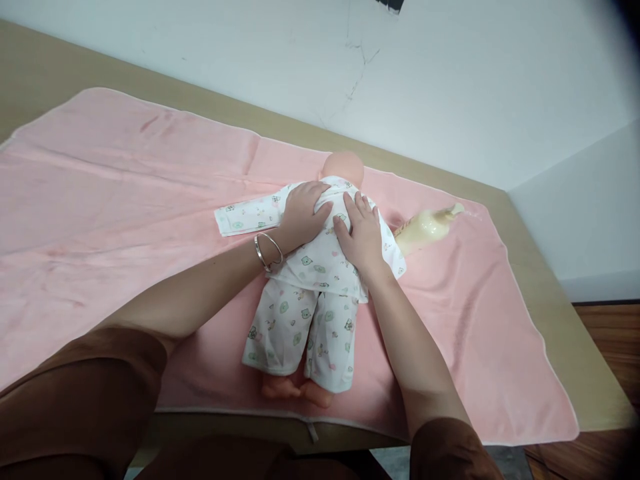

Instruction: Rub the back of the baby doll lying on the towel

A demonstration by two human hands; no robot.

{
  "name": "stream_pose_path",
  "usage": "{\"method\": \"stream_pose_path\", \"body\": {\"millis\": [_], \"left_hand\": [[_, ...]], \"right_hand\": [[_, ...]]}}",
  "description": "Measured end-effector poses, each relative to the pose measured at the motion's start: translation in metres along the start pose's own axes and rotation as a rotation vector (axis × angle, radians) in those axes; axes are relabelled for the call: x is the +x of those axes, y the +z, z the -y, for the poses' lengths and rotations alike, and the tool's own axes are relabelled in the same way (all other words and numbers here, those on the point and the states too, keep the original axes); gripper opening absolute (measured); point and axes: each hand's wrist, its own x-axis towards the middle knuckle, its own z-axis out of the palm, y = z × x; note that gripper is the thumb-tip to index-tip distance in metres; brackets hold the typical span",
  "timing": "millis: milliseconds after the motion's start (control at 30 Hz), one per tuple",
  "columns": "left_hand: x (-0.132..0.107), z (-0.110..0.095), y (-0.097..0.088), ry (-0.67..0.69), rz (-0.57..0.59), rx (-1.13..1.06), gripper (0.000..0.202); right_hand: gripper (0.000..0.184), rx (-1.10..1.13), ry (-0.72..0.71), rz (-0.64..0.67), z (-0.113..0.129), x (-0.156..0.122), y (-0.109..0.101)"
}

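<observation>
A baby doll (pixel 320 263) in white patterned pajamas lies face down on a pink blanket (pixel 125 167), its bald head toward the wall and its bare feet toward me. My left hand (pixel 304 215) rests on the left side of its upper back, fingers extended. On the right side of the back lies my right hand (pixel 363 237), its fingers spread over the cloth. Both palms press against the pajama top, and neither hand grips anything. One doll sleeve stretches out to the left. Beside the doll's right side is a pale yellow pump bottle (pixel 427 225), lying on its side.
The blanket covers much of a wooden table (pixel 590 373). A white wall (pixel 250 60) with a crack in it rises behind the table. Brown wooden flooring (pixel 610 333) shows past the right edge.
</observation>
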Motion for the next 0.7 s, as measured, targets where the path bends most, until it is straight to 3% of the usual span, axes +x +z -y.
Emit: {"method": "stream_pose_path", "body": {"millis": [700], "left_hand": [[-0.0012,0.0030,0.0020,0.016,-0.012,-0.007,0.043]], "right_hand": [[0.059,-0.056,0.009,0.017,-0.0015,0.0006,0.0015]]}}
